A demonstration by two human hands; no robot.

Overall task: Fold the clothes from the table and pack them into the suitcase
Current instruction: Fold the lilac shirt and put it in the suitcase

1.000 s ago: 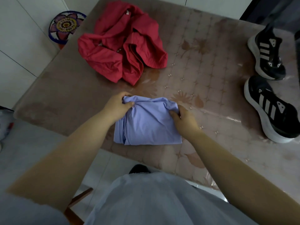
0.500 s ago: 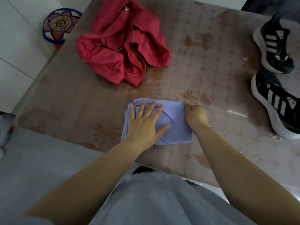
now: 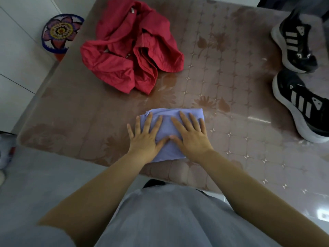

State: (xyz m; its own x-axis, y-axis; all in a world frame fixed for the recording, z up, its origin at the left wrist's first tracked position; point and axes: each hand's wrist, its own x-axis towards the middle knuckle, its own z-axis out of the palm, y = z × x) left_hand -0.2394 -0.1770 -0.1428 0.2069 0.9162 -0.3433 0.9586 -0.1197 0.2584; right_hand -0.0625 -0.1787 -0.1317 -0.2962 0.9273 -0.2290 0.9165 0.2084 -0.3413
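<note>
A folded lilac garment (image 3: 166, 127) lies near the front edge of the brown patterned table (image 3: 222, 72). My left hand (image 3: 145, 136) presses flat on its left half, fingers straight and spread. My right hand (image 3: 191, 135) presses flat on its right half, thumb tips almost meeting in the middle. A crumpled red garment (image 3: 128, 56) lies unfolded at the back left of the table. No suitcase is in view.
Two black sneakers with white stripes stand on the table's right side, one at the back (image 3: 293, 41) and one nearer (image 3: 302, 104). A round flowered mat (image 3: 59, 32) lies on the floor beyond the table's left edge.
Both hands let go of the lilac garment's top corners. The left hand flattened first, then the right. The garment now lies folded smaller under both palms.
</note>
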